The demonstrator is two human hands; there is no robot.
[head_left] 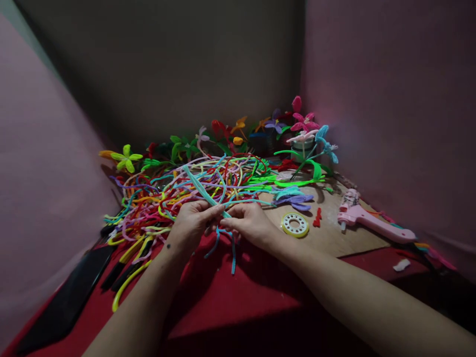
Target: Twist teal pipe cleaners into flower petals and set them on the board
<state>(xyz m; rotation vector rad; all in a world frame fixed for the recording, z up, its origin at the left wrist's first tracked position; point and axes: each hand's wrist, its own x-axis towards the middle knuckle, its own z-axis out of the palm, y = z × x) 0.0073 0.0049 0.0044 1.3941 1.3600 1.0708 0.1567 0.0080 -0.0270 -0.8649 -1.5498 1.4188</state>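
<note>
Light-blue pipe cleaners (pixel 201 185) run between my two hands, in a bundle that slants up and left over the pile. My left hand (pixel 193 219) pinches them between thumb and fingers. Close beside it, my right hand (pixel 251 223) is closed on the bundle's lower end. Thin blue pieces (pixel 233 255) dangle below the hands, and another blue strand curves up above the fingers. Just behind both hands lies a tangled pile of many-coloured pipe cleaners (pixel 178 191). My fingers partly hide how the blue strands join.
A pink hot glue gun (pixel 375 223) lies on a brown board (pixel 330 243) at the right, with a yellow tape roll (pixel 295 225) and a small red piece (pixel 317 217). Pipe-cleaner flowers (pixel 305 122) line the back. A dark flat object (pixel 67 300) rests at left on red cloth (pixel 230 307).
</note>
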